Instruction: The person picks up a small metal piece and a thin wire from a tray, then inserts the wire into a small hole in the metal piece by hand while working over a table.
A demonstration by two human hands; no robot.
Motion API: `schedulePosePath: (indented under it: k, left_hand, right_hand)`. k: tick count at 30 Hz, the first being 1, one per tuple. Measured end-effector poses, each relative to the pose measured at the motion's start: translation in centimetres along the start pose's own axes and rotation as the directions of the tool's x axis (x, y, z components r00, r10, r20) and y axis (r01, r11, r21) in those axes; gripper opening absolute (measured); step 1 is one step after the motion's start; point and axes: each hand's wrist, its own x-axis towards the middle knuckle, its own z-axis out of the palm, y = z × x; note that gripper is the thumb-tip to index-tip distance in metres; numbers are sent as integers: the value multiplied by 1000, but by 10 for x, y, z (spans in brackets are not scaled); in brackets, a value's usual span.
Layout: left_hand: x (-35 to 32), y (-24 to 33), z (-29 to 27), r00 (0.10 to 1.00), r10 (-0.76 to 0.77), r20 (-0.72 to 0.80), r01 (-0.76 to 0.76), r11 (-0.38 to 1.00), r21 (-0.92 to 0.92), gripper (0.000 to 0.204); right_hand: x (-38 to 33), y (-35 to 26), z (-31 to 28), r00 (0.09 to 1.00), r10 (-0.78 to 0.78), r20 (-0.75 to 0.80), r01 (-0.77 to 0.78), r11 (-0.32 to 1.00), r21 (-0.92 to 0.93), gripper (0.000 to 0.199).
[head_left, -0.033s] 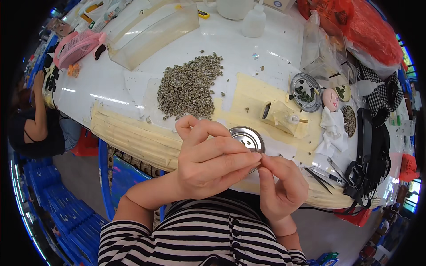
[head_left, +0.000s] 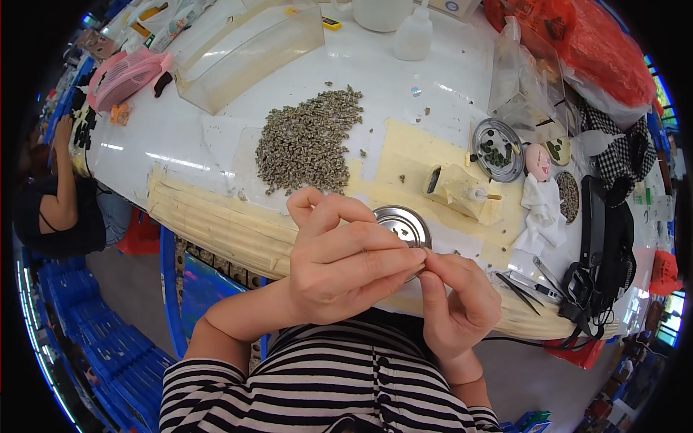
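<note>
My left hand (head_left: pixel 350 267) and my right hand (head_left: pixel 462 299) meet at the fingertips over the table's near edge. Both are closed in a pinch, and whatever sits between the fingers is too small or hidden to name. Partly covered by my left fingers, a small round shiny metal dish (head_left: pixel 406 216) lies just beyond them with a few tiny bits in it. A heap of small metallic parts (head_left: pixel 307 144) spreads over the white table past my left hand. To the right of the dish stands a tape-wrapped block (head_left: pixel 462 193) with a short rod sticking out.
On the right lie a metal plate of dark pieces (head_left: pixel 498 150), a crumpled white cloth (head_left: pixel 541 216), tweezers (head_left: pixel 518 293) and a black strap bundle (head_left: pixel 595 252). Clear plastic trays (head_left: pixel 253 61) and a white squeeze bottle (head_left: pixel 413 36) stand farther back. Another person (head_left: pixel 61 195) sits at the left.
</note>
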Motion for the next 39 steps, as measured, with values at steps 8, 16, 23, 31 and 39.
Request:
schedulePosePath:
  k: [8, 16, 23, 31, 39]
  left_hand:
    - [4, -6, -1, 997, -48, 67, 48, 999, -8, 26]
    - [9, -18, -21, 976, -205, 76, 179, 950, 255, 16]
    - [20, -58, -56, 959, -283, -8, 239, 796, 555, 6]
    - [20, -70, -54, 970, -241, 13, 184, 776, 603, 5]
    - [23, -64, -56, 954, -297, 43, 224, 800, 556, 4]
  right_hand:
    - [0, 3, -5, 975, 221, -30, -208, 948, 243, 17]
    - [0, 6, -10, 968, 237, -86, -215, 955, 204, 13]
    - [-1, 9, -11, 981, 186, -59, -175, 972, 158, 10]
    - [-2, 7, -10, 984, 173, -45, -166, 978, 128, 9]
    - [-2, 8, -9, 989, 143, -37, -138, 983, 119, 9]
